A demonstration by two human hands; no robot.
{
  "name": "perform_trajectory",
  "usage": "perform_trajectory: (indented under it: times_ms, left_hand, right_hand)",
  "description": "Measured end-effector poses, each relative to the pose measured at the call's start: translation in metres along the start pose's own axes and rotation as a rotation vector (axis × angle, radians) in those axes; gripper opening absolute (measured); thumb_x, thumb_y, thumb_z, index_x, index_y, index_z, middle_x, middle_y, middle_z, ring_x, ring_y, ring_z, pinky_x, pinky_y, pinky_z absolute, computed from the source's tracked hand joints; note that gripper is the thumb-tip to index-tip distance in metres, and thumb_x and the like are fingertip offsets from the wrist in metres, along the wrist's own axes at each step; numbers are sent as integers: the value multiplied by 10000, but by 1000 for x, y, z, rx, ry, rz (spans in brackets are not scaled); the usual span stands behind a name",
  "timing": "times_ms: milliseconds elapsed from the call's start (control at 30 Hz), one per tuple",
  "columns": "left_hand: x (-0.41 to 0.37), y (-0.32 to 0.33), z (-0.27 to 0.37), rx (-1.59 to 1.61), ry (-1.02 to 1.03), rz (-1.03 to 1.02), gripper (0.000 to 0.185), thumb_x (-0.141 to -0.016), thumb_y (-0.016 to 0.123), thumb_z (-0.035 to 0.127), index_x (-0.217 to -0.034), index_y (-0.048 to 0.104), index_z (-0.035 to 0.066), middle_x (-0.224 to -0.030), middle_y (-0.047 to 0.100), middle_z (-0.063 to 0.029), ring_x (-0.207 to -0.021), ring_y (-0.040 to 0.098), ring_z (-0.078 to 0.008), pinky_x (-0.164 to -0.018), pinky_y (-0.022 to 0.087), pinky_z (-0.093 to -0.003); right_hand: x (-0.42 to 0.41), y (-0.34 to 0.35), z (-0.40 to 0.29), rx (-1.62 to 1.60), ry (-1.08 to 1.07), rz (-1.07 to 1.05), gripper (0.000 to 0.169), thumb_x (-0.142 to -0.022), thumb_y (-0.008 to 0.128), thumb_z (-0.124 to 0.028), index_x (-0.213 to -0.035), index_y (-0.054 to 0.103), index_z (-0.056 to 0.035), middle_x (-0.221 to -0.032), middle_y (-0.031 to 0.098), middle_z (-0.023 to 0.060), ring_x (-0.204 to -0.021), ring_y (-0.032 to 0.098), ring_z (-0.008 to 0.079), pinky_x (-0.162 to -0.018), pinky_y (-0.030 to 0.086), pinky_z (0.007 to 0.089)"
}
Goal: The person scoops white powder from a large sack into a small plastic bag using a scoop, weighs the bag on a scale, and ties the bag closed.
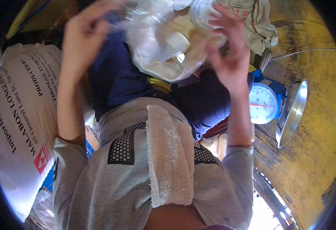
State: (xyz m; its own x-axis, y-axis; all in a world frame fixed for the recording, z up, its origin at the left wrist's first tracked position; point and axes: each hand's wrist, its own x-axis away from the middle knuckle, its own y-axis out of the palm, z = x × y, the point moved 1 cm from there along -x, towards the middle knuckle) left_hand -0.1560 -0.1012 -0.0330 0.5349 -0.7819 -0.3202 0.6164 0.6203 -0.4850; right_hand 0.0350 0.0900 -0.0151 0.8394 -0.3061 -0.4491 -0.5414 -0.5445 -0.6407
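My left hand [89,34], blurred by motion, is raised at the left edge of an open sack lined with clear plastic [147,49]. Its fingers are curled, and whether they pinch the plastic I cannot tell. On the other side, my right hand [228,49] hovers over the sack's right edge with its fingers apart and nothing in them. Inside the sack lies a white plastic scoop or cut container [179,43] on pale contents. A clear plastic bag [201,17] sits near my right fingertips, its contents hard to make out.
A blue dial scale [262,100] with a round metal pan [292,113] appears on the right, beside a worn yellow wooden surface [308,63]. A large printed white sack [21,115] stands at my left. Another printed sack [257,23] lies crumpled at the upper right.
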Motion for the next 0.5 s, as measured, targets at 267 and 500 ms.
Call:
perform_trajectory:
  times_ms: [267,500]
  left_hand:
    - [22,-25,-19,484,-386,246,351,-808,493,8,-1152,560,23,-1109,584,-18,-581,394,-16,-541,347,-151]
    - [32,-12,-5,538,-416,286,397,-803,550,38,-1198,512,8,-1271,477,-125,-601,445,-4,-500,346,-132]
  right_hand:
    - [37,142,99,852,471,-1004,236,-768,545,-213,-920,653,-68,-922,615,120,-854,598,260,-683,479,435]
    - [33,95,175,1183,204,-808,200,-755,525,-144,-890,642,-55,-887,626,116,-774,618,274,-629,501,433]
